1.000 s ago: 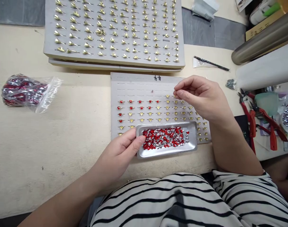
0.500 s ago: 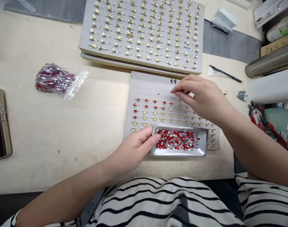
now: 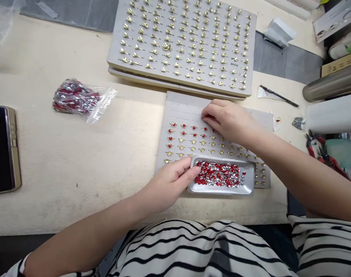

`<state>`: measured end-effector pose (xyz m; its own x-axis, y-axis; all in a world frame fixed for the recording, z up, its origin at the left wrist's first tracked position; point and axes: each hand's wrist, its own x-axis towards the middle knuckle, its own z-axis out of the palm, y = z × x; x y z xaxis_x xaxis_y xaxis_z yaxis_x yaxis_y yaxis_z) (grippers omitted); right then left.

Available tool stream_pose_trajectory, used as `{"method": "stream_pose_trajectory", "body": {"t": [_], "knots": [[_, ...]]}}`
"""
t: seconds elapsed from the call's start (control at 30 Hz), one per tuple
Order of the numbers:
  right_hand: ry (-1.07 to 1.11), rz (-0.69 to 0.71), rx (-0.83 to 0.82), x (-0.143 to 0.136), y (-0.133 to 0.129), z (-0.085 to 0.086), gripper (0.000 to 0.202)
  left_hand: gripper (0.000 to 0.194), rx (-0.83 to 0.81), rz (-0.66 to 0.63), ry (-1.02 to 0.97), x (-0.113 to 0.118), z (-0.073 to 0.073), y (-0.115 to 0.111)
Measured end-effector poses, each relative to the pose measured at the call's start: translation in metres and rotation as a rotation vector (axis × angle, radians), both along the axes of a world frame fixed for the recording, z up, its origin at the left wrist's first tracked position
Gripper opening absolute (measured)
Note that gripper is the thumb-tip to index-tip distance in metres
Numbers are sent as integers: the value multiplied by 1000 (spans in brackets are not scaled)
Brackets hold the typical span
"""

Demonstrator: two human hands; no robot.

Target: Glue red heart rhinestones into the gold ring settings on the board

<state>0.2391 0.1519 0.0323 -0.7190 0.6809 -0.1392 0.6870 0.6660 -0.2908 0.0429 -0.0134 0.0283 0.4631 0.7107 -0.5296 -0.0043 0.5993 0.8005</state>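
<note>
My left hand (image 3: 175, 177) grips the left end of a silver tray (image 3: 221, 191), its thumb over the rim. Red and silver heart-shaped stones (image 3: 218, 174) lie in the tray, which overlaps the front of a grey foam board (image 3: 161, 154). Rows of gold rings stand in that board; several at the upper left hold red stones (image 3: 183, 133), the others look bare gold. My right hand (image 3: 221, 117) is over the board's upper part, thumb and forefinger pinched together just above the red-stone rows. Whatever is between its fingertips is too small or hidden to make out.
A larger stack of grey foam boards (image 3: 175, 79) full of gold rings stands behind. To the left are a plastic bag of red stones (image 3: 77, 98) and a phone (image 3: 2, 150). At the right lie a black pen (image 3: 279, 96), pliers (image 3: 315, 144) and rolls (image 3: 333, 109).
My right hand has moved left and a little down over the board, to where a small silver stone lay; the stone is now hidden. The whole view has shifted slightly.
</note>
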Motion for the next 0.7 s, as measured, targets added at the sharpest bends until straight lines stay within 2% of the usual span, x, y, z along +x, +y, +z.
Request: {"method": "stream_pose_trajectory", "body": {"t": [0.13, 0.33, 0.57, 0.7], "knots": [[-15, -1, -11, 6, 1, 0, 22, 36, -8, -18, 33, 1, 3, -1], [-111, -8, 49, -1, 2, 3, 27, 37, 14, -31, 62, 2, 11, -3], [187, -218, -63, 17, -2, 6, 17, 35, -25, -70, -25, 1, 8, -5], [95, -312, -72, 29, -9, 10, 17, 34, -35, -88, 5, 1, 9, -5]]}}
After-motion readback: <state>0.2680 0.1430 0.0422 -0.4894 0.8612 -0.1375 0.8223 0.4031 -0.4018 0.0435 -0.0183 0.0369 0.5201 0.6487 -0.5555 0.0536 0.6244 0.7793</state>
